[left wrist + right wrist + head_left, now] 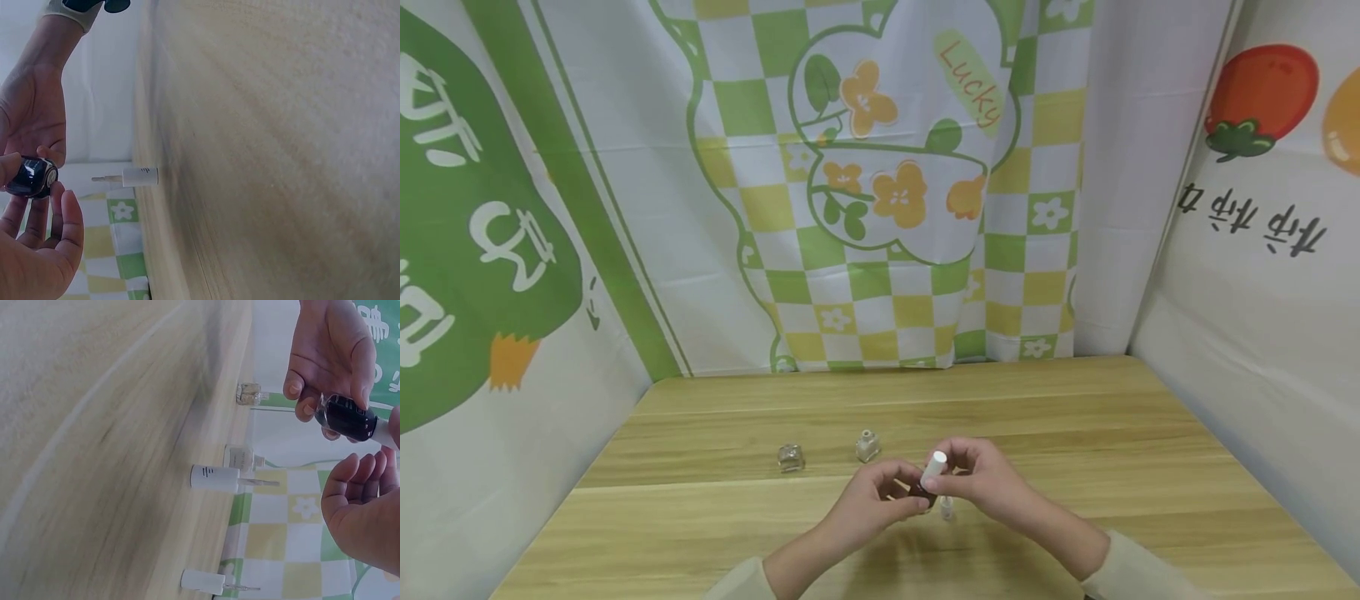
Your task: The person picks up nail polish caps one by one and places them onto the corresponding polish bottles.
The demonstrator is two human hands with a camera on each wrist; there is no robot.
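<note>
Close above the front half of the table, my left hand [872,498] holds a small dark nail polish bottle [349,419] by its body. My right hand [988,483] pinches the bottle's white cap [934,469] between thumb and fingers. The cap sits on the bottle's neck and tilts slightly in the head view. Just below the hands, a white brush cap [947,507] stands on the table with its brush pointing up. In the right wrist view a second white brush cap [203,581] stands likewise; the head view does not show it clearly.
Two small clear glass bottles stand on the wooden table [715,417] beyond my left hand: one farther left [790,457], the other uncapped [867,447] nearer the middle. Printed cloth curtains [880,317] enclose the table at the back and both sides.
</note>
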